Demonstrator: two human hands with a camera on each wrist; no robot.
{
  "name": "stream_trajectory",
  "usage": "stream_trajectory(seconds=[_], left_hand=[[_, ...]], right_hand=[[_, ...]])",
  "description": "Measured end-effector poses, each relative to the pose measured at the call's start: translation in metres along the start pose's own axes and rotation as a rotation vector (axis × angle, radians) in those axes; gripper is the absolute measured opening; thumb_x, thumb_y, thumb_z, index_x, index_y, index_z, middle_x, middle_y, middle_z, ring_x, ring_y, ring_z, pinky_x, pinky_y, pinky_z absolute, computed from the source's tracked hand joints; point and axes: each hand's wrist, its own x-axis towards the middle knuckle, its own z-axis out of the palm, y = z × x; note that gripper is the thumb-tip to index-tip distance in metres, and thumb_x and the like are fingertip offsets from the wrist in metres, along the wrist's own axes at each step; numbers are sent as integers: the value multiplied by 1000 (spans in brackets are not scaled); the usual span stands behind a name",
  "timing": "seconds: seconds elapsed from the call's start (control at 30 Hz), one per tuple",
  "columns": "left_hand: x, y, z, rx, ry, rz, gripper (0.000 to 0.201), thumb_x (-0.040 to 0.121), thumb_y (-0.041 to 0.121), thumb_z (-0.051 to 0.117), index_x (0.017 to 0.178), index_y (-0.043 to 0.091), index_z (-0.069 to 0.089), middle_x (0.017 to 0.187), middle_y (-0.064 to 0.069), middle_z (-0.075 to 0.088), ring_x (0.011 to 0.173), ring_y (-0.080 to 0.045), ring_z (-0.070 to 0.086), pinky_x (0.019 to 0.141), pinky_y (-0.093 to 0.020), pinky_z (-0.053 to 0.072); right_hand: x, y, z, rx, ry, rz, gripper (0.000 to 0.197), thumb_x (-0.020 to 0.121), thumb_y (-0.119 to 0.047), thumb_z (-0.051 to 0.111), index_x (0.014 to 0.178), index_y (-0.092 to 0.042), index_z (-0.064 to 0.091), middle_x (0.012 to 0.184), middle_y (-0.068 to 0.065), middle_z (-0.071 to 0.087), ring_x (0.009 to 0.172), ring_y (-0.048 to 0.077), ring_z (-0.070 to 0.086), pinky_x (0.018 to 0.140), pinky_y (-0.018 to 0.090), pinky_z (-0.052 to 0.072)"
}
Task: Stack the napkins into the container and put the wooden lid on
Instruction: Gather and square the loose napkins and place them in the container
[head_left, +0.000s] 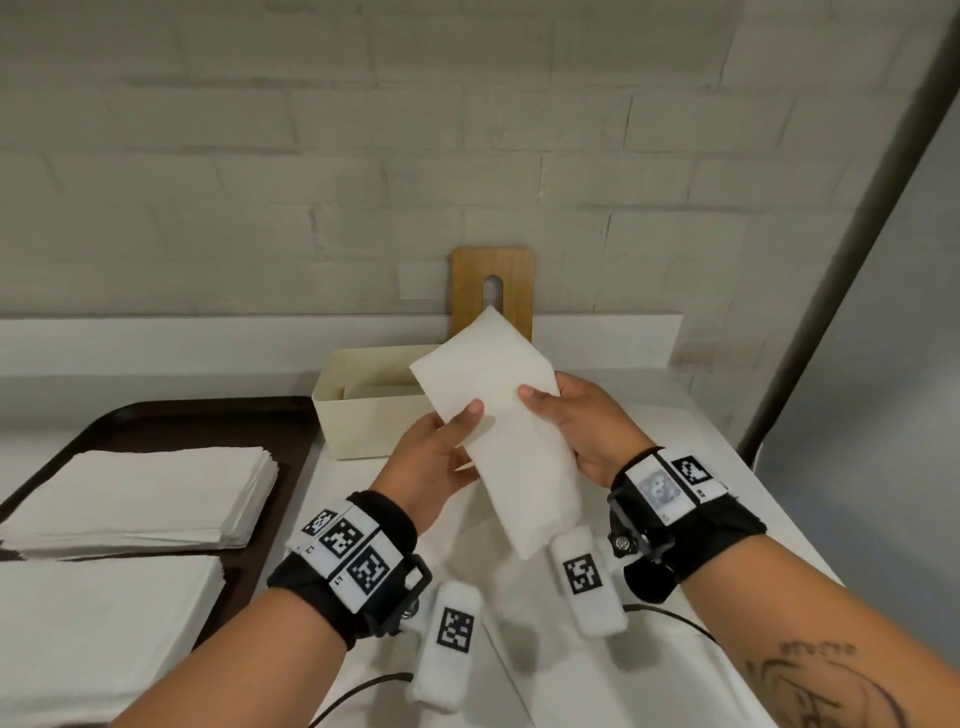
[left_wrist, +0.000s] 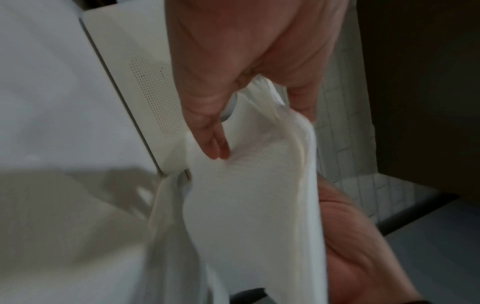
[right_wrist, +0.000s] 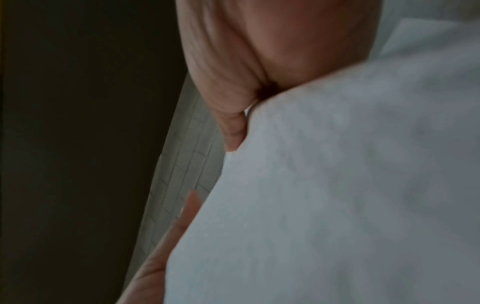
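1. Between both hands, a folded white paper napkin (head_left: 506, 415) is held in the air, tilted, far corner pointing away & slightly left.
2. Left hand (head_left: 435, 457) is clamped on the napkin's left edge: thumb on top, fingers (left_wrist: 215, 144) curled underneath, as seen in left wrist view.
3. Right hand (head_left: 587, 426) is clamped on the napkin's right edge, thumb on top; in right wrist view the napkin (right_wrist: 337, 185) fills most of the frame, so the fingers below can't be made out well.
4. Just beyond the hands, a cream rectangular open-top container (head_left: 363, 415) is seen on the white counter (head_left: 727, 467); the napkin's far end is hanging over its right part, w/o clear contact.
5. Inside the container, smth pale & flat is partly visible; whether napkins, can't be told.
6. Behind the container, a wooden rectangular lid w/ a slot (head_left: 492, 280) is propped upright against the grey brick wall (head_left: 311, 130).
7. Left of the left hand, a dark brown tray (head_left: 218, 421) is placed, carrying two stacks of white folded napkins: far stack (head_left: 150, 493) & near stack (head_left: 98, 629).
8. Wrists are wrapped in black bands w/ printed marker tags (head_left: 358, 556).
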Motion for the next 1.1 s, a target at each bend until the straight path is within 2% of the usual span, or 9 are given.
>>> stream_trajectory(seconds=[0.13, 0.27, 0.43, 0.57, 0.7, 0.77, 0.83, 0.9, 1.1], left_hand=[[-12, -11, 3, -90, -48, -25, 51, 81, 30, 66, 127, 12, 55, 123, -13, 65, 115, -31, 60, 96, -46, 49], [-23, -21, -3, -122, -19, -47, 53, 78, 13, 66, 128, 1, 53, 123, -22, 62, 113, -39, 59, 93, -47, 50], [-34, -17, -10, -63, 73, 20, 50, 78, 16, 66, 125, 5, 55, 121, -20, 64, 111, -39, 61, 99, -53, 45], [-45, -21, -3, 90, 49, 28, 40, 87, 34, 56, 122, 15, 58, 118, -8, 68, 109, -26, 64, 90, -38, 51], [-54, -26, 4, 227, 108, 18, 32, 92, 43, 46, 110, 21, 60, 99, 5, 68, 92, -9, 64, 67, -18, 47], [-55, -23, 4, 274, 166, -2, 32, 92, 43, 47, 104, 16, 60, 93, 4, 66, 84, -7, 61, 65, -18, 48], [-54, -17, 8, 281, 169, 10, 31, 93, 35, 51, 111, 11, 61, 109, -8, 68, 95, -19, 65, 86, -34, 53], [-57, -9, 15, 230, 105, 40, 31, 94, 22, 52, 122, 10, 57, 122, -14, 64, 108, -29, 63, 98, -46, 47], [-63, 5, 37, 221, -139, 46, 28, 93, 9, 52, 120, 11, 56, 113, -9, 67, 95, -25, 66, 79, -37, 56]], right_hand=[[-13, 13, 7, 26, 13, 97, 29, 94, -22, 54, 116, -3, 58, 115, 19, 67, 107, 36, 63, 98, 52, 48], [-27, 25, 17, -348, 26, 163, 42, 95, -43, 42, 121, -11, 51, 121, 10, 61, 108, 28, 60, 96, 42, 48], [-44, 24, 20, -451, 10, 175, 51, 97, -49, 34, 132, -12, 43, 124, 4, 57, 106, 21, 56, 79, 28, 45], [-54, 27, 25, -225, -41, 230, 65, 86, -62, 39, 141, -28, 34, 138, -1, 51, 122, 23, 52, 103, 44, 43], [-65, 24, 32, -229, -30, 195, 72, 92, -40, 52, 150, -27, 12, 149, 2, 38, 132, 24, 43, 110, 42, 36], [-66, 23, 26, -183, 15, 223, 75, 88, -23, 63, 148, -16, 20, 139, 7, 50, 121, 26, 55, 103, 45, 45], [-66, 19, 17, -221, -18, 254, 51, 84, -13, 67, 131, -4, 49, 121, 9, 65, 107, 27, 64, 96, 48, 50], [-67, 10, 8, -225, -50, 250, 36, 84, -10, 67, 119, -4, 61, 113, 11, 69, 102, 28, 67, 94, 47, 52], [-75, -27, -23, -232, -6, 77, 20, 92, -5, 53, 110, -10, 60, 110, 11, 67, 100, 29, 65, 93, 44, 51]])
